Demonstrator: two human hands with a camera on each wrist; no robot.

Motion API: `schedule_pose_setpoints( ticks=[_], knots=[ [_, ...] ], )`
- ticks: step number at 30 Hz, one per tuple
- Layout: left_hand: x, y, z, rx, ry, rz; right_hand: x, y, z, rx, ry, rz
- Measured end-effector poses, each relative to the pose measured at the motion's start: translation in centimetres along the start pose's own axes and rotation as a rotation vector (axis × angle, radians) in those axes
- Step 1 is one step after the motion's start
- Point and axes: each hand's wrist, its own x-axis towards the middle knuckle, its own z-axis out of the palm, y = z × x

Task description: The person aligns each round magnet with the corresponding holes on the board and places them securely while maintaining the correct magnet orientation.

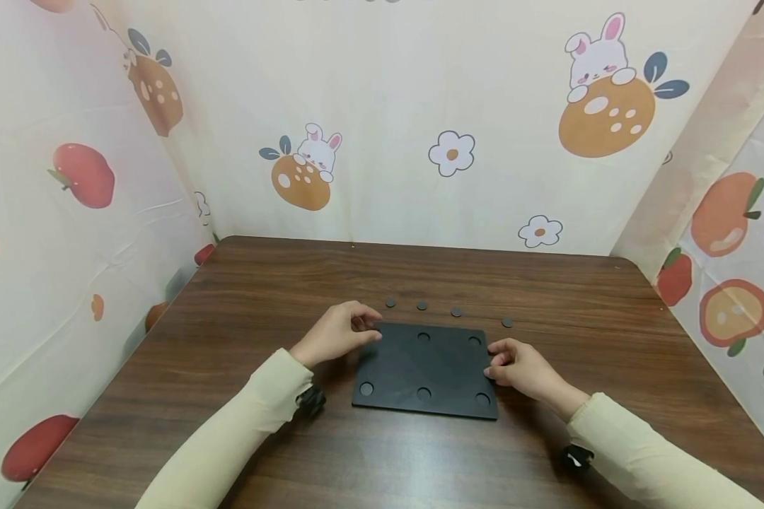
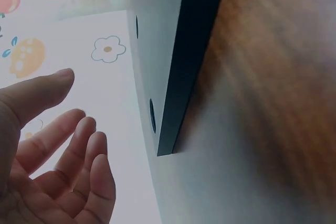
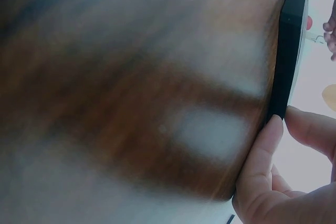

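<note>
A flat black board (image 1: 420, 367) with round recesses lies on the table. Its lower left recess holds a dark grey disc (image 1: 366, 389); the others I can see look unfilled. Over the board's upper left corner is my left hand (image 1: 339, 332), thumb and fingers apart, holding nothing in the left wrist view; it hides that corner. At the right edge, my right hand (image 1: 523, 367) pinches the board between thumb and finger, as the right wrist view shows at the board's side (image 3: 289, 59). Behind the board lie several small grey discs, among them a disc (image 1: 422, 305) and a rightmost disc (image 1: 506, 322).
The brown wood-grain table (image 1: 280, 276) reaches back to a cream curtain (image 1: 382, 85) printed with rabbits, fruit and flowers. Printed side curtains (image 1: 32, 283) hang at left and right. A black device (image 1: 310, 401) sits at the left wrist, another (image 1: 576, 458) at the right.
</note>
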Motion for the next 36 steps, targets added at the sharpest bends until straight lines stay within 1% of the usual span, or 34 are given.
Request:
schedule_pose_setpoints(
  ticks=[6, 11, 15, 25, 30, 36],
  knots=[
    [1.5, 0.2, 0.0, -0.023, 0.046, 0.006, 0.0, -0.1, 0.1, -0.002, 0.007, 0.019],
    [2.7, 0.1, 0.1, -0.016, 0.078, 0.01, 0.0, -0.2, 0.0, 0.002, -0.001, 0.001],
    [3.7, 0.0, 0.2, -0.015, 0.09, 0.006, 0.0, -0.2, 0.0, 0.0, 0.002, 0.011],
    [6.1, -1.1, 0.3, -0.022, 0.046, -0.047, 0.1, -0.1, 0.0, -0.008, -0.001, 0.012],
    [7.0, -1.6, 0.3, 0.003, 0.023, -0.082, 0.1, -0.1, -0.1, -0.011, -0.003, 0.023],
    [7.8, -2.2, 0.4, 0.002, -0.007, -0.121, 0.1, 0.0, -0.1, -0.019, -0.007, 0.03]
  ],
)
